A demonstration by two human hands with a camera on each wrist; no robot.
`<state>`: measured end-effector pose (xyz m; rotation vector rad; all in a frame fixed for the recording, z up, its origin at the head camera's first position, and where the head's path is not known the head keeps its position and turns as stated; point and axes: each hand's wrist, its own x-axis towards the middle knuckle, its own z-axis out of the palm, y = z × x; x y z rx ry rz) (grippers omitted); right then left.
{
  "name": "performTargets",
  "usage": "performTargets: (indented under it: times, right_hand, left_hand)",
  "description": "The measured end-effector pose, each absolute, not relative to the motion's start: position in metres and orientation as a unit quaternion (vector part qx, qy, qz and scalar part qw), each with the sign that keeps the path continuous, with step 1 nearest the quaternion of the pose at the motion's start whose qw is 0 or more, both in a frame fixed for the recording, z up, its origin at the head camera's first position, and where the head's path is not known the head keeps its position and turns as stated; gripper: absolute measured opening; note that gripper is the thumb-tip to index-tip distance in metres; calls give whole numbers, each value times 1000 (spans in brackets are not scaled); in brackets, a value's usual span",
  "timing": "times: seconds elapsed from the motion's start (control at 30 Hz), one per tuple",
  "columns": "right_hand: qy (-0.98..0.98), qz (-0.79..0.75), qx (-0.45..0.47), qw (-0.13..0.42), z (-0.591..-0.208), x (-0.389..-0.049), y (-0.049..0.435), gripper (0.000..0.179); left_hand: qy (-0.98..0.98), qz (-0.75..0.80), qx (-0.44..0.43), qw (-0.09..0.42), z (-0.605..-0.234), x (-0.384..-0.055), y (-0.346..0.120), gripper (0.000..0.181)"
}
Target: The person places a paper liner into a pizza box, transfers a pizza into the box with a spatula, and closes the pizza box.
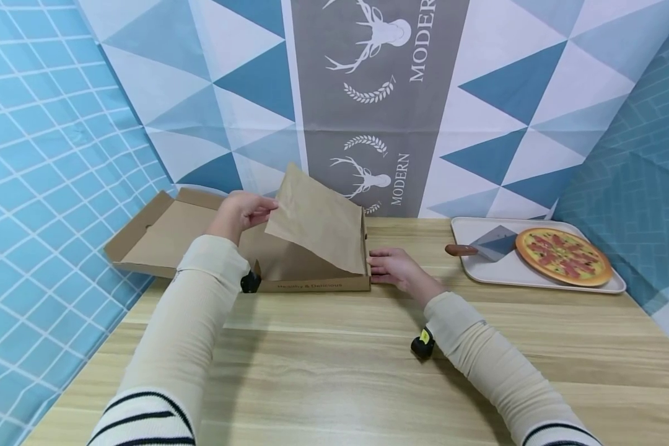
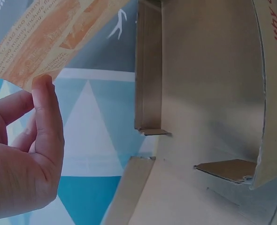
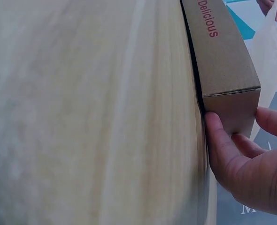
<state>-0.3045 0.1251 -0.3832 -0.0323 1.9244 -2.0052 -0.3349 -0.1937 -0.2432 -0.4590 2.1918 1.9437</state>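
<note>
A sheet of brown paper rises at a slant out of an open cardboard pizza box. By its left corner my left hand pinches the paper, raised above the box. Its underside carries orange print and small lettering in the left wrist view. The sheet's lower right edge reaches the box's right wall. Outside that wall is my right hand, its fingertips touching the box's outer side. The box lid lies folded back to the left.
At the right, a pale tray holds a pizza and a pizza server with a wooden handle. A patterned backdrop stands behind the wooden table. Small black wrist cameras hang at both wrists.
</note>
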Motion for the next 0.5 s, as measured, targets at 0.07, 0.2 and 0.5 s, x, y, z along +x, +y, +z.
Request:
performTargets:
  times: [0.07, 0.2, 0.5]
  right_hand:
    - [684, -706, -5, 181, -382, -304, 125, 48]
    - [687, -703, -5, 182, -379, -302, 125, 49]
    - [694, -697, -10, 181, -379, -301, 124, 49]
  left_hand:
    - [736, 652, -155, 96, -245, -337, -194, 24]
    - [733, 652, -163, 103, -253, -339, -196, 28]
    - [732, 651, -171, 110, -268, -347, -194, 20]
